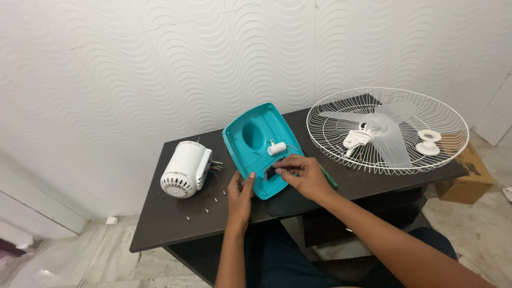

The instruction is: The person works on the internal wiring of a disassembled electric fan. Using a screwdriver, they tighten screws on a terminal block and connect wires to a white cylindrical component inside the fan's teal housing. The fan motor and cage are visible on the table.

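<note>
A teal plastic fan base shell (260, 136) lies tilted on the dark table (176, 221), hollow side up, with a small white cylinder (276, 148) and thin wires inside it. My left hand (240, 191) grips the shell's near left edge. My right hand (303, 172) pinches a small black part (270, 173) at the shell's lower inner rim. A green-handled tool (330, 180) lies partly hidden under my right wrist.
A white fan motor (185, 169) with loose wires lies to the left. Several small screws (211, 204) are scattered near my left hand. A white wire fan guard (386, 129) holding a clear blade and white plastic pieces fills the right end. A cardboard box (469, 173) sits on the floor.
</note>
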